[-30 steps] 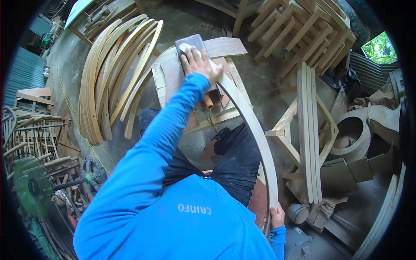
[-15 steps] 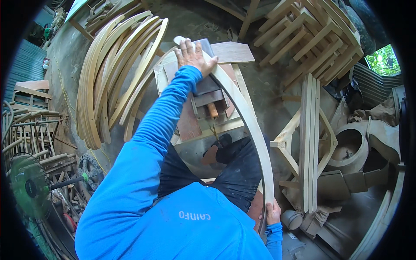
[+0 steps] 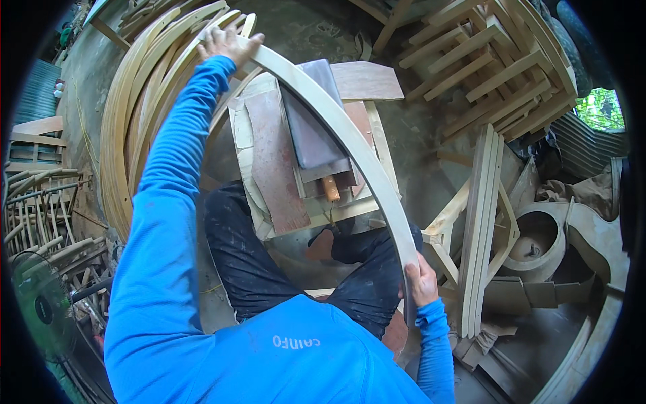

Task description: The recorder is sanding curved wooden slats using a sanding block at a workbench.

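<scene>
A long curved wooden strip [image 3: 377,174] lies in both my hands, arching from the upper left down to my right side. My left hand [image 3: 229,47] grips its far end from above, fingers spread over the wood. Lower down, beside my right thigh, my right hand [image 3: 420,279] closes round the near end; some of its fingers are hidden behind the strip. Under the arch is a flat grey belt-like pad [image 3: 313,118] with an orange-brown wooden handle [image 3: 330,188]. It sits on a low wooden stand [image 3: 259,222] between my legs, and the strip passes above it.
Many curved wooden pieces [image 3: 124,121] are stacked at the left, close to my left hand. Wooden frames [image 3: 481,57] are piled at the far right. Straight slats [image 3: 481,229] and a round housing [image 3: 535,242] stand at the right. A green fan [image 3: 44,303] is at the lower left.
My left hand has moved left and away with the strip's far end, uncovering more of the grey pad. My right hand has shifted up a little.
</scene>
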The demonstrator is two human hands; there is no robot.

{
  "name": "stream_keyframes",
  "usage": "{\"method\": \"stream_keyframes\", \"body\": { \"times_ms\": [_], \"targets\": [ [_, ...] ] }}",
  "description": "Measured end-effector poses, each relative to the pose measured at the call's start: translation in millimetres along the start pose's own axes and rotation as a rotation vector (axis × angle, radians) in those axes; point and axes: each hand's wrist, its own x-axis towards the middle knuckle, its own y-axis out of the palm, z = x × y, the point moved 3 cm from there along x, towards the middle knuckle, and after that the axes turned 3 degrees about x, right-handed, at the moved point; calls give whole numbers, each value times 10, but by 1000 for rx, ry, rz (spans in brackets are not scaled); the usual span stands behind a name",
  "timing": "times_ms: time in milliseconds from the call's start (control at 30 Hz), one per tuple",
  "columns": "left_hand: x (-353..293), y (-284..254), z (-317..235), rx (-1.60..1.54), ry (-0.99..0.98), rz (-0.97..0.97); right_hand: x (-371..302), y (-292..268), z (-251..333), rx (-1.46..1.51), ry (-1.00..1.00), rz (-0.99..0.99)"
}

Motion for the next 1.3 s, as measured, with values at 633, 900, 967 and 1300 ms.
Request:
{"method": "stream_keyframes", "body": {
  "times_ms": [633,900,967,1300],
  "targets": [
    [-571,-152,-373,21,37,34,250,262,333,39,-39,120],
    [-3052,-541,-1568,-64,279,-19,-1535,-639,-1549,175,118,-82],
    [-3581,-639,-1826,-101,355,-19,-1973,-803,-1905,196,129,-117],
    [-3441,-689,-1857,-208,306,61,-2060,-551,-1500,-555,-341,-459]
  ]
}}
